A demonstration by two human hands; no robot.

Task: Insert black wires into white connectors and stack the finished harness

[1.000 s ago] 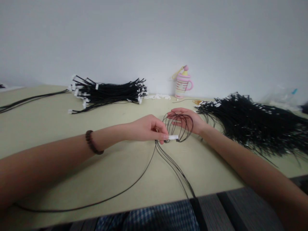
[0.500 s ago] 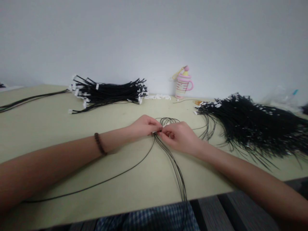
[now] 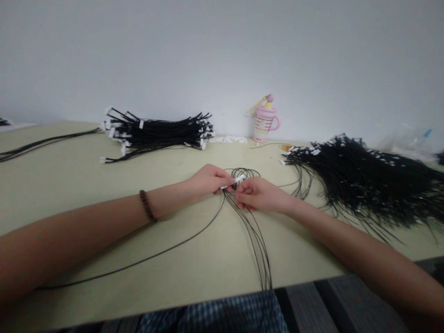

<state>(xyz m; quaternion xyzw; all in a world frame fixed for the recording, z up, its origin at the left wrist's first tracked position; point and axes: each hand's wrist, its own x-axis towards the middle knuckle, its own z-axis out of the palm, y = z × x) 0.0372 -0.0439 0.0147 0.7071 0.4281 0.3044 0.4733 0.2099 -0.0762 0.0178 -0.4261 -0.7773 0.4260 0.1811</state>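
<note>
Both hands meet right around the middle of the frame, on the pale green table (image 3: 86,194). The left hand (image 3: 208,179) has its fingers pinched shut on a small white connector (image 3: 236,180), and the right hand (image 3: 258,195) is curled closed just beside it, fingertips touching the same connector and the black wires (image 3: 258,240) coming off it. A little loop of those wires sits just behind the fingers, and the rest run down toward the bottom edge of the frame, with one single strand sweeping off to the lower left. There's a brown bead bracelet (image 3: 147,206) on the left wrist. Upper left of centre is a tidy bundle of finished black cables (image 3: 156,134) with white ends, and off to the right a much bigger, messier heap of black wires (image 3: 364,178), well apart from the hands. Against the wall, upper centre, stands a pink cup (image 3: 263,121) with a few loose white connectors (image 3: 227,138) lying to its left. Bit of blue checked fabric (image 3: 222,319) at the bottom centre.
</note>
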